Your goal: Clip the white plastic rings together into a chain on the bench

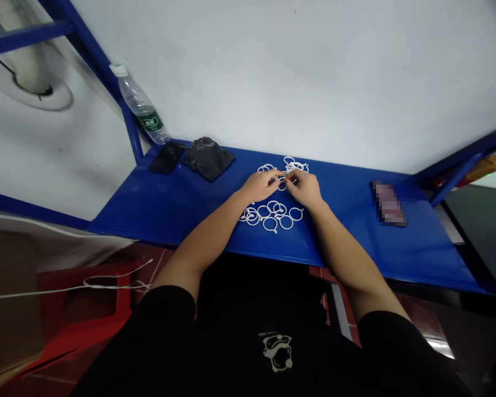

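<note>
My left hand [261,186] and my right hand [303,188] meet over the blue shelf, their fingertips pinched close together. Between them is a thin white plastic ring [281,190], partly covered by the fingers. Just behind the right hand lies a heap of similar white rings [296,165], and a few more show behind the left hand. Nearer to me, several loose white rings [275,231] are spread flat, some overlapping. They have small knobs or eyelets on their rims. Exactly how each fingertip grips the ring is too small to make out.
On the blue shelf [182,204], a black drawstring pouch [209,158] and a dark flat object [166,157] lie at back left. A plastic bottle [143,107] leans by the blue frame. A phone-like item [389,204], pixelated, lies right. A red stool [86,325] with white cable stands below left.
</note>
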The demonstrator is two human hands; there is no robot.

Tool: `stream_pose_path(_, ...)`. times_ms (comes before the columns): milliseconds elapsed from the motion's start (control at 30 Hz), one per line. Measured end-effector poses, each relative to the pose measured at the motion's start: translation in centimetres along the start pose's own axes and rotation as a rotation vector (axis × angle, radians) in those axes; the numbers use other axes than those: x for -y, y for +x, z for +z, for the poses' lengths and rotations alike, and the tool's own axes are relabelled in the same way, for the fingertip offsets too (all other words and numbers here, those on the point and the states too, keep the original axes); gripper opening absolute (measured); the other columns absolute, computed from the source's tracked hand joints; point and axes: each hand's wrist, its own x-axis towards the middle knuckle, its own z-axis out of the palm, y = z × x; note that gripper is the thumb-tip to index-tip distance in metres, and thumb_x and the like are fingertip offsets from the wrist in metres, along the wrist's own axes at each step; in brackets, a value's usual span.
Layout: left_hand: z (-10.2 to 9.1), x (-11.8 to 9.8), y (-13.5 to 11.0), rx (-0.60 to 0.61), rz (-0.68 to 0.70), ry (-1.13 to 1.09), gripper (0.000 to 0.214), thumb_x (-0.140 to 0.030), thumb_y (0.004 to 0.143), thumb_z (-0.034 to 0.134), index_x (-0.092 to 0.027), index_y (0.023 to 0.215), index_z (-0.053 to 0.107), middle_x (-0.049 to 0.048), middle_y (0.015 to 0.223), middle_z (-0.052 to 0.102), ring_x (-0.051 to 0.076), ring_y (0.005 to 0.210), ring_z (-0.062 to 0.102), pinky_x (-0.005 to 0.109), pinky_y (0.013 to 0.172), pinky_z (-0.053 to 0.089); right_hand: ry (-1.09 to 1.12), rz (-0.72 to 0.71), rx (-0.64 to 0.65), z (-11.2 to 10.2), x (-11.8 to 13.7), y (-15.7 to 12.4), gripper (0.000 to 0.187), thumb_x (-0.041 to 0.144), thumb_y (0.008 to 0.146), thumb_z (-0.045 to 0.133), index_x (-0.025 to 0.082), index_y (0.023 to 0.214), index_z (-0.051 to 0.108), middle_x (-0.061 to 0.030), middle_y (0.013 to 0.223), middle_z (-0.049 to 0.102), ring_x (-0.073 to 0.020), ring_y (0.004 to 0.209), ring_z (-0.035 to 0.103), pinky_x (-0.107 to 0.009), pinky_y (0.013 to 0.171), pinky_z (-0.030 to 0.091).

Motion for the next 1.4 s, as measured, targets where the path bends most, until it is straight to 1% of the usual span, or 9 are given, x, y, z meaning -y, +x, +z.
stream_pose_path(200, 0.3, 0.1, 0.2, -0.065, 0.004, -0.057, 0.027, -0.016, 0.101, 0.066, -0.022, 0.123, 0.081, 0.0077, 0.116, 0.084, 0.018, 0.097, 0.079, 0.032, 0.091, 0.063, 0.002, -0.001, -0.06, 0.9, 0.1, -0.2, 0.014, 0.035, 0.094, 0.065, 0.024, 0.089, 0.072, -0.0074, 0.087, 0.081, -0.0243, 0.078, 0.07, -0.035, 0.073, 0.05)
stream_pose_path(400, 0.0, -0.1, 0.4, -0.167, 0.0, -0.011, 0.024, -0.009, 0.099, 0.062, -0.019, 0.111, 0.08, 0.0082, 0.113, 0.083, 0.02, 0.098, 0.077, 0.035, 0.095, 0.062, 0.046, -0.045, 0.004, 0.8, -0.2, -0.1, 0.016, 0.036, 0.095, 0.065, 0.023, 0.09, 0.073, -0.0072, 0.089, 0.08, -0.0229, 0.077, 0.069, -0.034, 0.074, 0.049)
stream_pose_path(500, -0.3, 0.0, 0.5, -0.178, -0.029, 0.034, 0.025, -0.004, 0.094, 0.062, -0.02, 0.102, 0.08, 0.0064, 0.108, 0.084, 0.021, 0.099, 0.077, 0.036, 0.097, 0.061, 0.068, -0.108, 0.1, 0.7, -0.1, -0.1, 0.015, 0.035, 0.094, 0.065, 0.023, 0.089, 0.073, -0.0058, 0.088, 0.08, -0.0219, 0.077, 0.069, -0.034, 0.076, 0.049)
stream_pose_path(700, -0.7, 0.4, 0.6, -0.166, -0.032, 0.068, 0.032, -0.002, 0.093, 0.055, -0.021, 0.096, 0.081, 0.0049, 0.104, 0.083, 0.021, 0.101, 0.077, 0.035, 0.098, 0.06, 0.127, -0.209, 0.394, 0.4, 0.4, -0.2, 0.019, 0.042, 0.092, 0.073, 0.024, 0.087, 0.074, -0.0008, 0.08, 0.075, -0.0176, 0.072, 0.064, -0.032, 0.073, 0.046)
stream_pose_path(867, -0.7, 0.6, 0.6, -0.165, -0.044, 0.07, 0.037, -0.003, 0.095, 0.051, -0.021, 0.096, 0.083, 0.0047, 0.105, 0.083, 0.021, 0.1, 0.077, 0.035, 0.097, 0.06, 0.065, -0.219, 0.492, 0.8, 0.7, -0.3, 0.023, 0.046, 0.087, 0.082, 0.025, 0.085, 0.073, 0.0008, 0.078, 0.071, -0.0171, 0.072, 0.061, -0.032, 0.07, 0.043)
stream_pose_path(1033, -0.4, 0.7, 0.5, -0.245, -0.051, 0.088, 0.038, -0.003, 0.099, 0.053, -0.022, 0.111, 0.084, 0.0062, 0.118, 0.084, 0.023, 0.114, 0.078, 0.039, 0.106, 0.06, -0.02, -0.195, 0.44, 1.0, 0.4, -0.1, 0.013, 0.031, 0.092, 0.07, 0.023, 0.082, 0.07, -0.0012, 0.079, 0.072, -0.0169, 0.071, 0.061, -0.031, 0.07, 0.041)
stream_pose_path(1200, 0.1, 1.2, 0.6, -0.222, -0.113, 0.097, 0.037, -0.009, 0.101, 0.066, -0.021, 0.133, 0.08, 0.0124, 0.138, 0.08, 0.027, 0.12, 0.078, 0.046, 0.114, 0.06, -0.056, -0.121, 0.363, 0.7, 0.4, 0.0, 0.015, 0.033, 0.095, 0.068, 0.023, 0.083, 0.069, -0.0031, 0.078, 0.075, -0.0196, 0.072, 0.063, -0.032, 0.071, 0.041)
stream_pose_path(1300, 0.1, 1.4, 0.6, -0.217, -0.096, 0.109, 0.039, -0.011, 0.1, 0.072, -0.022, 0.136, 0.079, 0.0135, 0.152, 0.073, 0.029, 0.137, 0.071, 0.049, 0.124, 0.055, -0.077, -0.072, 0.292, 0.6, 0.5, -0.1, 0.016, 0.033, 0.093, 0.068, 0.024, 0.081, 0.069, -0.004, 0.079, 0.076, -0.0205, 0.071, 0.063, -0.033, 0.07, 0.042)
stream_pose_path(1400, -0.2, 1.0, 0.5, -0.225, -0.029, 0.11, 0.032, -0.013, 0.104, 0.068, -0.022, 0.132, 0.079, 0.0118, 0.143, 0.076, 0.027, 0.137, 0.07, 0.049, 0.124, 0.055, -0.095, -0.003, 0.19, 0.6, 0.4, -0.1, 0.016, 0.032, 0.093, 0.065, 0.024, 0.079, 0.068, -0.0038, 0.076, 0.075, -0.0212, 0.069, 0.062, -0.033, 0.067, 0.04)
